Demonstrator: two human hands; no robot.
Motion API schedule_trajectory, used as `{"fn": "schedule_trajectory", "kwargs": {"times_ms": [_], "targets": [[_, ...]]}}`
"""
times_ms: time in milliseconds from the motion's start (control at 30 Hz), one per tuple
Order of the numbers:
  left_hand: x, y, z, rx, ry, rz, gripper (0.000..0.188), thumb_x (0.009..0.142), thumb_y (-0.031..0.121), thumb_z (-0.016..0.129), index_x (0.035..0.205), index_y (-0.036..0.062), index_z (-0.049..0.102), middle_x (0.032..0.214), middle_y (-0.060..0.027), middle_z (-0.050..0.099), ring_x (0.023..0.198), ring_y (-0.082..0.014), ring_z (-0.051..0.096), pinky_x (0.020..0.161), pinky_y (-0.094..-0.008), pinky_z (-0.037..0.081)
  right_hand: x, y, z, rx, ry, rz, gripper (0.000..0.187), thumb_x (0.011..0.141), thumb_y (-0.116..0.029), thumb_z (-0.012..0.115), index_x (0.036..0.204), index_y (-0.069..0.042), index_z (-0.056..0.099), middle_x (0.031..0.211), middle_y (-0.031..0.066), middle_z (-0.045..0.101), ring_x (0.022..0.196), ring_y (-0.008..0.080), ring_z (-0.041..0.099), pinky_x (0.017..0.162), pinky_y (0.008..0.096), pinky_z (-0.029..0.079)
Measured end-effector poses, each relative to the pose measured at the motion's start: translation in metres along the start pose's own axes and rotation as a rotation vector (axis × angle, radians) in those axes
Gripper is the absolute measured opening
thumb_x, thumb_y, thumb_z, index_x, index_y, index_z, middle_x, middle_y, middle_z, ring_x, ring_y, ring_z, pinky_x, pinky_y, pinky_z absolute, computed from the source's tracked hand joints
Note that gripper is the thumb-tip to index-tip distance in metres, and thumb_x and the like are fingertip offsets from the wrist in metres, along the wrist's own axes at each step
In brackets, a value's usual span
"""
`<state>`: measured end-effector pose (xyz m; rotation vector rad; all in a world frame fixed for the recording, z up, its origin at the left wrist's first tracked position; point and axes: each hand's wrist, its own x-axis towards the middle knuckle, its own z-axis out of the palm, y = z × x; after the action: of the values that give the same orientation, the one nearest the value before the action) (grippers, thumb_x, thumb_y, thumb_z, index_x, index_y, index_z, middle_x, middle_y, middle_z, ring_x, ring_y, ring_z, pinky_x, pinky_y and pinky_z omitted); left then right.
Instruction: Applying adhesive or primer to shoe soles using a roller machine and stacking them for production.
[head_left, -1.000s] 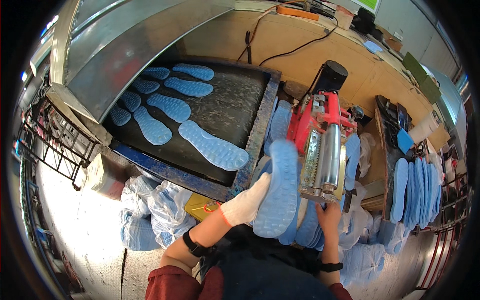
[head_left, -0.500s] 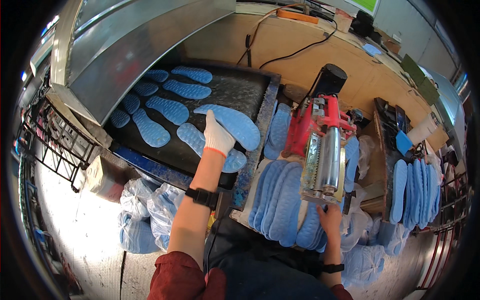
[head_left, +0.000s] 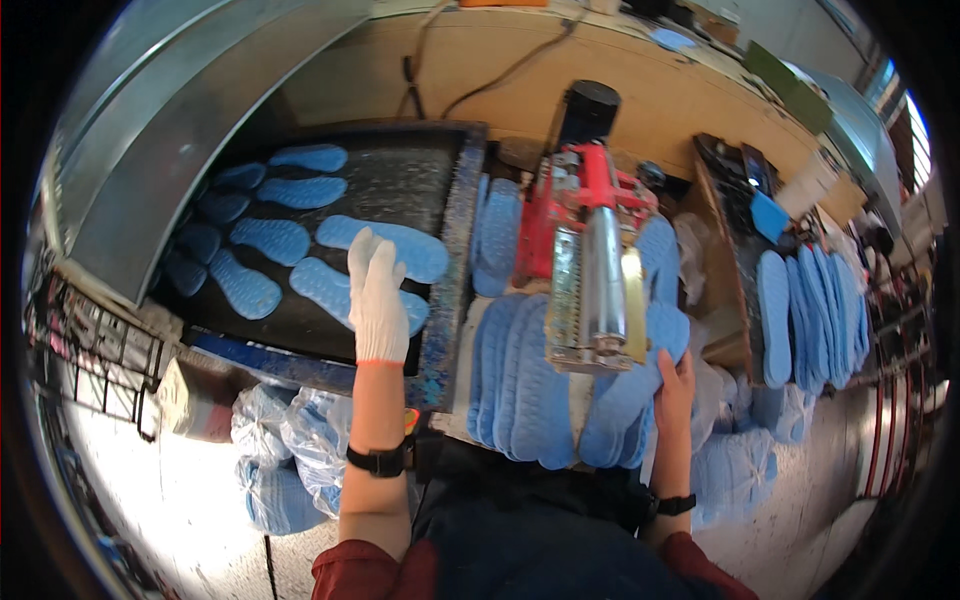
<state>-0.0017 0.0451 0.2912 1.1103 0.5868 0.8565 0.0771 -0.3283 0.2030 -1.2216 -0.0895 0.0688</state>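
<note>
My left hand (head_left: 378,300), in a white knit glove, hovers over a black tray (head_left: 400,175) with its fingers stretched out and nothing in them. Just beyond the fingers a blue textured shoe insole (head_left: 415,250) lies on the tray. Another insole (head_left: 325,288) is partly hidden by the glove. Several more lie to the left, some in the shade of a metal hood. My bare right hand (head_left: 676,385) grips the edge of a blue insole (head_left: 664,330) beside the red roller machine (head_left: 600,185). A row of upright insoles (head_left: 525,380) stands in front of the machine.
Above the tray's left side slants the metal hood (head_left: 200,130). At the right, a dark shelf holds another stack of insoles (head_left: 815,310) and a small blue object (head_left: 769,216). Plastic bags of insoles (head_left: 280,490) sit on the floor. A wooden panel (head_left: 350,85) stands behind.
My left hand has let go of the insole, now lying on the tray, and its fingers have straightened. My right hand has raised an insole beside the roller. The view has shifted right.
</note>
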Motion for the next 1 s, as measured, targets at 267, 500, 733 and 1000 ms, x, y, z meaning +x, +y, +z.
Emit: {"fn": "schedule_trajectory", "kwargs": {"times_ms": [267,500,733,1000], "targets": [[-0.068,0.018,0.056,-0.163,-0.488,-0.042,0.053,0.098,0.025,0.044,0.141,-0.0022,0.029,0.141,-0.0237,0.036,0.129,-0.0316,0.039,0.106,-0.0422,0.032,0.035,-0.050,0.015,-0.732,0.035,-0.525,0.038,0.088,0.003,0.052,0.125,-0.006,0.055,0.118,0.0093,0.058,0.109,0.0240,0.053,0.095,0.0341,0.040],[-0.074,0.016,0.099,-0.287,-0.698,0.039,0.066,0.098,0.040,0.040,0.147,-0.0001,0.019,0.151,-0.0248,0.019,0.140,-0.0341,0.022,0.111,-0.0446,0.024,0.039,-0.059,0.041,-0.909,-0.140,-0.683,0.043,0.083,0.006,0.055,0.122,-0.012,0.060,0.116,0.0104,0.058,0.106,0.0265,0.055,0.092,0.0330,0.043],[-0.069,-0.009,0.125,-0.036,-0.896,0.226,0.065,0.100,0.041,0.035,0.146,-0.0010,0.018,0.148,-0.0223,0.021,0.137,-0.0320,0.023,0.112,-0.0405,0.021,0.026,-0.035,0.022,-0.474,-0.067,-0.480,0.038,0.095,-0.014,0.054,0.130,-0.002,0.046,0.114,0.0104,0.059,0.100,0.0153,0.056,0.085,0.0289,0.046],[-0.045,-0.047,0.102,0.275,-0.789,0.382,0.063,0.100,0.043,0.032,0.146,0.0004,0.021,0.140,-0.0198,0.034,0.127,-0.0288,0.039,0.109,-0.0359,0.028,0.005,0.004,-0.009,-0.319,0.164,-0.144,0.026,0.099,-0.020,0.045,0.117,-0.002,0.051,0.098,0.0069,0.062,0.081,0.0105,0.056,0.071,0.0246,0.046]]}}
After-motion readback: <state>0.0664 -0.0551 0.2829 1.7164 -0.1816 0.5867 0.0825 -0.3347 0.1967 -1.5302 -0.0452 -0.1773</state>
